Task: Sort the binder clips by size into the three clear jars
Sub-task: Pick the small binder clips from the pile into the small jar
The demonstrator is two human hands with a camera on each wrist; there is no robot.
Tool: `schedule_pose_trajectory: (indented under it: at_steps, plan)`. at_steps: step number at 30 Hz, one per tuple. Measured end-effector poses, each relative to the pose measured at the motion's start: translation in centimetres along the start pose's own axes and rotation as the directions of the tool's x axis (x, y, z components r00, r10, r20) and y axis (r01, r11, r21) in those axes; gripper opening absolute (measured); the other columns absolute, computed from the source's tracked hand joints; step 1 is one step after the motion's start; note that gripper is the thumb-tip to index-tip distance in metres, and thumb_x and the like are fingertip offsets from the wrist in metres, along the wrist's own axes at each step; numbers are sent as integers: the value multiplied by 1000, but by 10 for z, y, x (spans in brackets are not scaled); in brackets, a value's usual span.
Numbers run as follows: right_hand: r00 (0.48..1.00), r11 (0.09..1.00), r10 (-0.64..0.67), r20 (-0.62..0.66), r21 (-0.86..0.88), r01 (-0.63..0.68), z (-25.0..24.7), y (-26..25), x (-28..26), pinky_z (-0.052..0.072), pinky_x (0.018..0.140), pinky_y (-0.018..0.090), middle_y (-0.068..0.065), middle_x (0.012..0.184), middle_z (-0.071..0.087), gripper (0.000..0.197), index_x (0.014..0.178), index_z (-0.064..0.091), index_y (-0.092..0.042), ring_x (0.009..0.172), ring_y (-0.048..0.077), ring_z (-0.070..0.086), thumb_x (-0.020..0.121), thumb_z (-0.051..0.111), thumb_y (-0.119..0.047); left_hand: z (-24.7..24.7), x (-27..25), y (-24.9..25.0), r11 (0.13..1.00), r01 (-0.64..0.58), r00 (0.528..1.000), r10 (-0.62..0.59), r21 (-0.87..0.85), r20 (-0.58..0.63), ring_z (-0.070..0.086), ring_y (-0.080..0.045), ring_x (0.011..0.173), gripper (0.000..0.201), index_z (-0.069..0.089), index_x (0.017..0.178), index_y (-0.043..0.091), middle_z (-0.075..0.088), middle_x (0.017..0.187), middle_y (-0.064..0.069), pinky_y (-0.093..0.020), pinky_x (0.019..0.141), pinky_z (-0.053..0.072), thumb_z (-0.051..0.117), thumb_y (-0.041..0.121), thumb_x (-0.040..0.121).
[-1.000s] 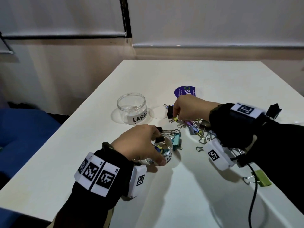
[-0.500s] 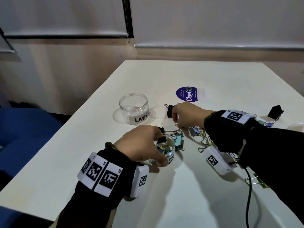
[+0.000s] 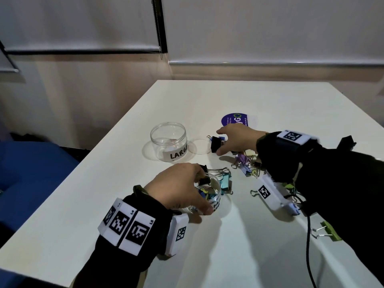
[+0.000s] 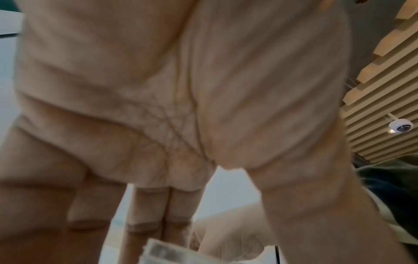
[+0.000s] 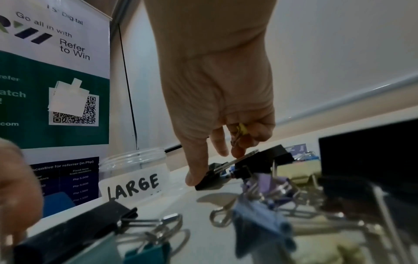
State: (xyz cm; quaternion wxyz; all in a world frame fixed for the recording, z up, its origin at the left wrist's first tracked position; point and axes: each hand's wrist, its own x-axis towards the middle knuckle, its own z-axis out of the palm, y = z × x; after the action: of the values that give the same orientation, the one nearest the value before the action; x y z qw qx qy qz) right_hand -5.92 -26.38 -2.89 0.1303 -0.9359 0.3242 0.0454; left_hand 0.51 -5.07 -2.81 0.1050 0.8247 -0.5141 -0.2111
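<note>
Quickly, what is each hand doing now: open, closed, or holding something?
Left hand: curled round the small jar, gripping it.
Right hand: pinching a black binder clip, with a small yellow clip tucked in its curled fingers.

White surface [image 3: 239, 96], matte, corner against the wall. Pale wall [image 3: 270, 28] behind, light roller blind [image 3: 79, 21] at upper left with dark bottom bar and bead chain [image 3: 160, 32]. Beige lower panel [image 3: 93, 90] under the blind. Blue upholstered seat [image 3: 31, 169] at left, below surface level. Slatted wooden ceiling [image 4: 380, 89] with white dome camera [image 4: 400, 126]. Printed banner [image 5: 54, 80], green and white, QR code, left of the surface. Dim, even indoor light.
</note>
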Motion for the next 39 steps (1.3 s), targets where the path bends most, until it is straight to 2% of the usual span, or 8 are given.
schedule_pose_trajectory:
  at_steps: [5,11,16,20,23,29,34,39]
  plan:
    - [994,1000,-25,-109,13,26,10,-5,4,43,70,30,6,115,56,58,120,60,-21,94,21,53,67,79,-35,0,1,0,1000,-2,1000,2,8,4,57,-11,101,77,56,118,30,60,113,13,-32,87,50,89,47,50]
    - [994,995,-52,-96,84,61,4,-6,-2,40,54,27,-4,92,48,49,100,56,-20,75,13,52,62,83,-37,-1,1,0,1000,-7,1000,7,13,9,57,-11,100,76,56,118,30,60,112,13,-32,86,51,88,45,51]
    - [989,973,-139,52,191,127,3,-13,-8,39,57,24,-14,84,49,50,102,64,-23,74,2,51,63,84,-47,-1,1,1,1000,-12,1000,12,12,10,56,-10,102,75,55,117,31,59,114,13,-32,88,50,88,46,52]
    - [987,978,-111,-119,163,129,-3,0,4,38,61,23,-10,81,51,27,101,65,-19,73,9,51,79,74,-32,0,1,0,1000,-11,1000,11,17,10,56,-11,105,80,54,122,30,59,119,12,-32,89,49,88,47,52]
    - [969,996,-44,-244,62,61,-7,16,13,43,70,28,-2,95,61,14,97,70,-16,84,15,50,84,65,-18,0,1,1,1000,-6,1000,6,8,18,56,-10,100,80,54,122,31,58,117,13,-30,85,50,88,47,52]
    - [973,996,12,-232,-80,-31,-2,16,20,44,75,29,1,111,67,33,108,70,-18,104,22,59,78,75,-29,0,1,0,1000,-9,1000,9,4,17,56,-9,102,78,55,121,33,58,117,15,-31,87,50,88,48,51]
    - [993,979,-17,-117,-205,-7,4,9,25,43,81,31,-3,129,58,48,127,60,-31,119,20,52,80,71,-28,0,0,-1,1000,-2,1000,2,-19,11,57,-8,98,77,55,119,33,59,113,16,-29,84,51,88,46,51]
    - [994,979,-37,-101,-205,15,5,7,26,45,71,30,2,111,66,28,107,70,-20,106,23,57,79,72,-18,0,0,0,1000,-5,1000,5,-14,12,55,-8,95,73,54,117,34,57,109,15,-26,78,49,88,44,53]
